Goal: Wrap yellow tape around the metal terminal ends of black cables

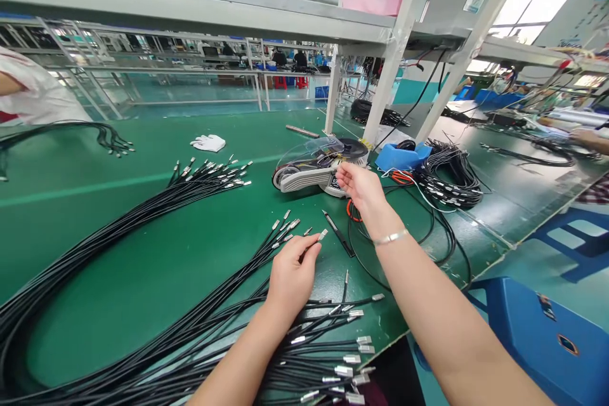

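Note:
My left hand [291, 269] pinches a black cable just behind its silver metal connector [323, 235], which sticks out past the thumb and forefinger. Up and to the right, my right hand [360, 188] is at a grey dispenser machine [307, 179] with a clear cover and a dark reel. Its fingers are curled together; whatever they hold, if anything, is too small to make out. A black utility knife [337, 233] lies on the green table between the hands. Around and beneath my left forearm spreads a bundle of black cables [190, 323] with silver connector ends.
More cable ends [209, 174] fan out at the left. A white glove [208, 143] lies farther back. Coiled cables [450, 177] and a blue holder [402, 155] sit right of the dispenser, by white shelf posts [392, 57]. A blue stool [537, 336] stands at lower right.

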Demonstrator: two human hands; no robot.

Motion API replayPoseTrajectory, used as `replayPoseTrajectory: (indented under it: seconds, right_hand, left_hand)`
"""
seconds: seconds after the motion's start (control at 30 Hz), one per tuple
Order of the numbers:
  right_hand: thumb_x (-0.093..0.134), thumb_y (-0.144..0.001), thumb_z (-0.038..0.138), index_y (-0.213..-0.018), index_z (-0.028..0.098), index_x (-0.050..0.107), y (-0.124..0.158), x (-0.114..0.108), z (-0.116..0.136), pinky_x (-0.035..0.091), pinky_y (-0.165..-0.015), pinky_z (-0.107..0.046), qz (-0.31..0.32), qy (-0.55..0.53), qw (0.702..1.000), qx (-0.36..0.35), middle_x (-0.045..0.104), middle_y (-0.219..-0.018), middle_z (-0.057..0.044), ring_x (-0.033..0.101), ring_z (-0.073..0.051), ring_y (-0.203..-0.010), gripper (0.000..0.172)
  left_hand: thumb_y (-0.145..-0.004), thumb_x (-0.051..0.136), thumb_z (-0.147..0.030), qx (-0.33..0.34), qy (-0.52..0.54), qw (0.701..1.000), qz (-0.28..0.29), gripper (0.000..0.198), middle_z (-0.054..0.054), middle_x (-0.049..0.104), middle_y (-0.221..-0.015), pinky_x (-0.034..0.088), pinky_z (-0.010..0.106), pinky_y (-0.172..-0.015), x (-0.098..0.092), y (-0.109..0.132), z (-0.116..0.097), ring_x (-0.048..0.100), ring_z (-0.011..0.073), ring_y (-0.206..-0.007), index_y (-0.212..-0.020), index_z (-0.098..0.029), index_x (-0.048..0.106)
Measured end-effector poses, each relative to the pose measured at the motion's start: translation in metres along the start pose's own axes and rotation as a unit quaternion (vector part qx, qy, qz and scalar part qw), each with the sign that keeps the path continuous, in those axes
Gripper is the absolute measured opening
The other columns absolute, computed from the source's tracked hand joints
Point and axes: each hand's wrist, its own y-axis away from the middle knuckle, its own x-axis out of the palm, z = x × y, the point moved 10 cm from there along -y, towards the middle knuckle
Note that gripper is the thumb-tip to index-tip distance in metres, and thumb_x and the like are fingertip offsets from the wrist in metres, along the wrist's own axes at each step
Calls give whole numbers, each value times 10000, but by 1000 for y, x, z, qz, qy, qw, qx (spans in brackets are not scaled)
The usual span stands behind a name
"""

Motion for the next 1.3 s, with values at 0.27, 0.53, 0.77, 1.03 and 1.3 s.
replayPoseTrajectory:
  seconds: [0.27,0.53,0.77,1.03,1.3]
  right_hand:
    - [727,-699,380,-775,141,677,114,-52,-49,511,-627,-244,95,127,987,-11,701,-788,-55,645,-149,-710,256]
    - [662,-759,425,-812,157,659,127,-51,-62,515,-678,-284,128,156,979,-21,711,-842,-73,658,-177,-760,273]
    - [649,-775,418,-799,157,670,134,-48,-62,504,-663,-271,132,157,978,-20,710,-788,-60,657,-172,-749,263]
    - [659,-766,397,-764,157,656,140,-37,-55,501,-703,-295,123,161,978,-45,701,-756,-54,661,-199,-781,240]
    - [652,-773,342,-748,157,648,140,-32,-55,504,-724,-309,119,179,974,-66,713,-781,-57,661,-205,-779,187]
  left_hand:
    - [-830,601,-313,41,-60,997,-8,141,-6,610,-731,449,233,-598,5,5,-15,525,111,-597,-888,-212,682]
    - [-875,524,-264,66,-68,995,-1,170,7,656,-781,490,240,-698,6,8,-25,604,133,-720,-885,-221,688]
    - [-878,512,-229,71,-79,994,-18,206,29,695,-876,515,268,-741,6,10,-22,642,150,-792,-1026,-207,652]
    - [-865,554,-197,120,-66,990,-38,111,15,644,-795,494,232,-682,1,12,-35,604,121,-736,-879,-192,665]
    - [-863,538,-147,122,-87,989,-17,157,26,670,-860,508,233,-701,7,14,-33,624,124,-758,-976,-181,641]
